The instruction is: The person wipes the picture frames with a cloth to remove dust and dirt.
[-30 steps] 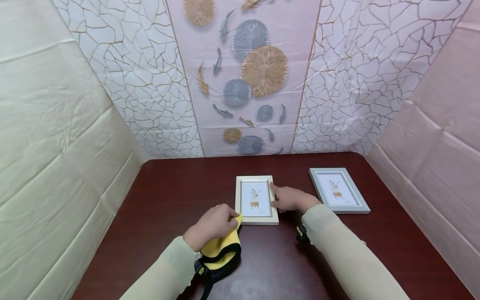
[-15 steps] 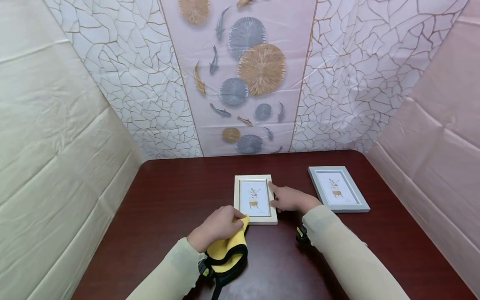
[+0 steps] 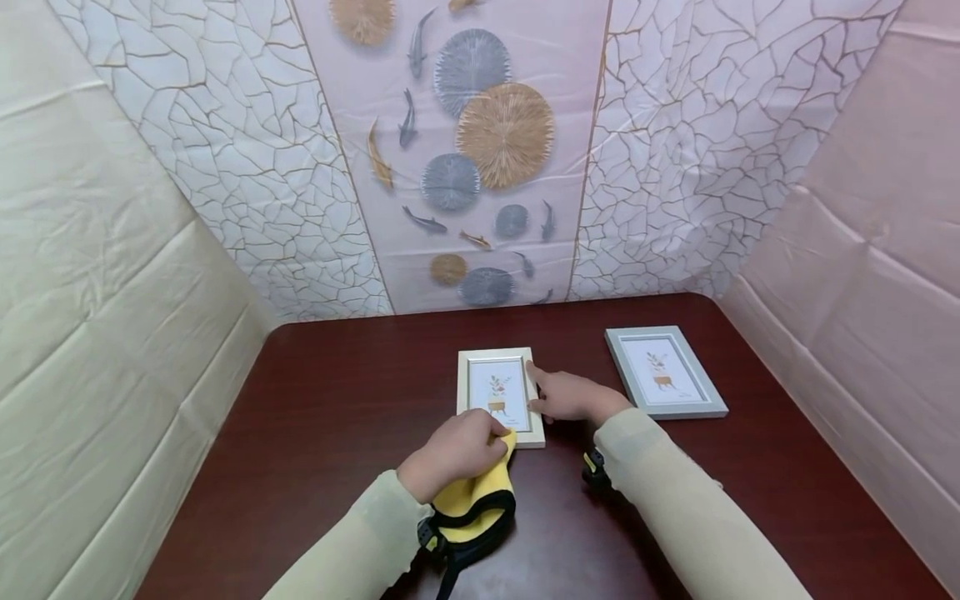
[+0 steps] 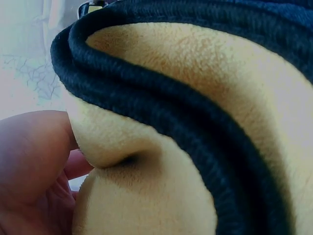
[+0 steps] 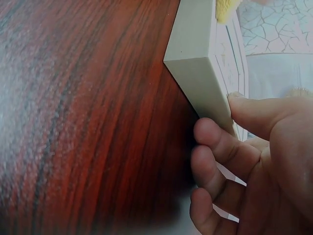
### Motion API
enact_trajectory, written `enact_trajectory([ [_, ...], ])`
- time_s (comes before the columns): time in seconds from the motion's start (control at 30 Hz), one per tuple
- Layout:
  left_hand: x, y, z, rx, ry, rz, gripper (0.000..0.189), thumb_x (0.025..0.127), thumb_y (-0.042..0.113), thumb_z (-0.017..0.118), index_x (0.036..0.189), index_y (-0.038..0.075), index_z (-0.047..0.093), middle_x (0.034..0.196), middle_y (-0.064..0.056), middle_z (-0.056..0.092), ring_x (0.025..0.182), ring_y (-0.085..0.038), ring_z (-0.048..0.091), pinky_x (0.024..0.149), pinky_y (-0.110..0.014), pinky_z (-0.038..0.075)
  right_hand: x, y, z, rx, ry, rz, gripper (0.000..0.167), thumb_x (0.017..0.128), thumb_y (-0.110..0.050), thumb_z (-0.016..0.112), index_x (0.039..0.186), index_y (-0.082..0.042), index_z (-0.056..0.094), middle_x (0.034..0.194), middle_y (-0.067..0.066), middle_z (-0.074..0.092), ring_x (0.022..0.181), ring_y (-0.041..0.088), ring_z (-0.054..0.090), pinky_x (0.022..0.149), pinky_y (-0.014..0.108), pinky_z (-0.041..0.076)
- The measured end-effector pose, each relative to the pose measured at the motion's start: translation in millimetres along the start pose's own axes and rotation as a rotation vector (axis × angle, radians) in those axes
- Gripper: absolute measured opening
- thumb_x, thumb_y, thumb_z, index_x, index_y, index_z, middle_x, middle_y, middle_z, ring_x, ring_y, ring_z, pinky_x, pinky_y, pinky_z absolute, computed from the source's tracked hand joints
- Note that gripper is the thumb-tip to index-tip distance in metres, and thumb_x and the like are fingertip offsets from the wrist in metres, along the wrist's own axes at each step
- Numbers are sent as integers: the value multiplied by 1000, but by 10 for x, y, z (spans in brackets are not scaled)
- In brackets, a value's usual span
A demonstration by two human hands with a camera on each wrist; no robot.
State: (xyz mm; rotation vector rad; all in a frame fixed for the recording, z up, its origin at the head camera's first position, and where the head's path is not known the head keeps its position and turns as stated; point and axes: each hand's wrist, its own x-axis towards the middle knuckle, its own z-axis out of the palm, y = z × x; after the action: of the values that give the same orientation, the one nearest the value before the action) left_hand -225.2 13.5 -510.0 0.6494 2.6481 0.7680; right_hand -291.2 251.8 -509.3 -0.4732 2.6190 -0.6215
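A cream picture frame [image 3: 498, 377] with a plant print lies flat on the table, face up. My left hand [image 3: 463, 447] grips a yellow cloth [image 3: 489, 481] with black edging, its bunched tip against the lower border of the picture. In the left wrist view the folded cloth [image 4: 161, 171] fills most of the picture, and the fingertips are partly hidden behind it. My right hand [image 3: 572, 396] holds the frame by its right side. Seen from the right wrist, the thumb rests on the front of the frame [image 5: 195, 78] and curled fingers touch its outer side.
A grey-blue picture frame [image 3: 663, 373] with a similar print lies at the back right of the dark red table [image 3: 360, 392]. Pale fabric walls [image 3: 120, 333] stand on both sides, and a patterned backdrop [image 3: 480, 167] closes the rear.
My left hand has slid to the right with the cloth along the frame's lower border. The right hand keeps its hold on the side. The head view has shifted slightly.
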Motion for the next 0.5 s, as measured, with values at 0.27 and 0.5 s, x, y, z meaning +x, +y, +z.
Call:
enact_trajectory([
  [0.27,95,150,77,37,1,46,33,103,18,64,129,12,84,129,0,79,53,-12,51,58,-27,43,-16,-3,-11,-14,-3,-3,84,113,-29,61,177,-6,12,73,3,69,62,17,60,67,34,48],
  [0.5,162,229,124,38,0,63,33,101,17,65,127,14,85,127,2,79,52,-12,49,56,-26,42,-12,20,-10,-1,-3,-7,85,113,-29,62,177,-7,11,74,3,69,64,16,62,70,36,49],
])
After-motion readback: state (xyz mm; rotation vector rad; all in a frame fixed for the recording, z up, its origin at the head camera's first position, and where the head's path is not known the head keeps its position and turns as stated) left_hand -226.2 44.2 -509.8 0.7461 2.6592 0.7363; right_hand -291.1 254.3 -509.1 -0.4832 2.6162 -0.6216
